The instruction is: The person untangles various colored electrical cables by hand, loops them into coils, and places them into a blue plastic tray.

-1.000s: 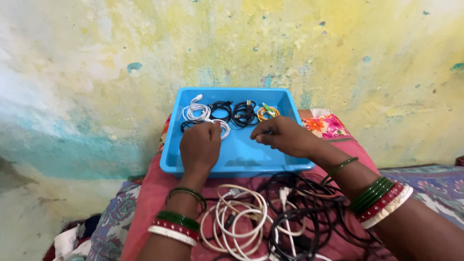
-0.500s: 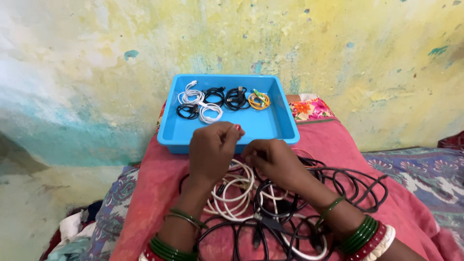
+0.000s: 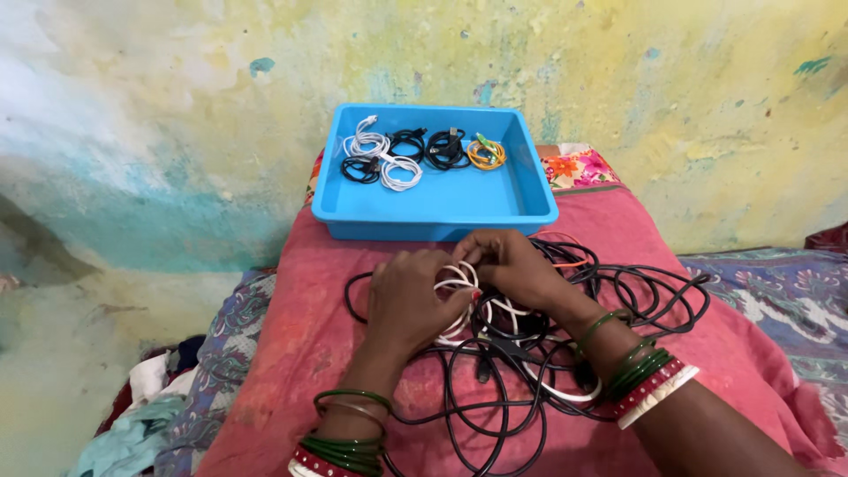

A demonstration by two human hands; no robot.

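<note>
Head view: both hands are working at the middle of a red cloth (image 3: 300, 344) spread over the bed. Left hand (image 3: 408, 300) is curling closed around a white cable (image 3: 458, 284), fingers wrapping its loops from the left. Right hand (image 3: 512, 267) is pinching the same loops from the right, fingertips closed on them. White cable is sitting on top of a tangle of black cables (image 3: 530, 389), which is sprawling toward the cloth's right edge and near edge; an orange cable (image 3: 570, 262) is peeking out just beyond the right hand.

Blue tray (image 3: 442, 205) is resting at the far edge of the cloth, against the wall. Small bundles are lying along its far side: white bundles (image 3: 380, 157), black bundles (image 3: 428, 146), one orange bundle (image 3: 486, 155). Near half of the tray floor is showing bare blue.

Judgement on handling: white loops are lying crossed with black strands, so lifting them slowly while one hand is steadying the tangle should be keeping black cable from dragging along. Keeping the loops even and gripping at one crossing point should be helping the coil hold shape. Cannot tell where the white cable's plug ends are lying.
</note>
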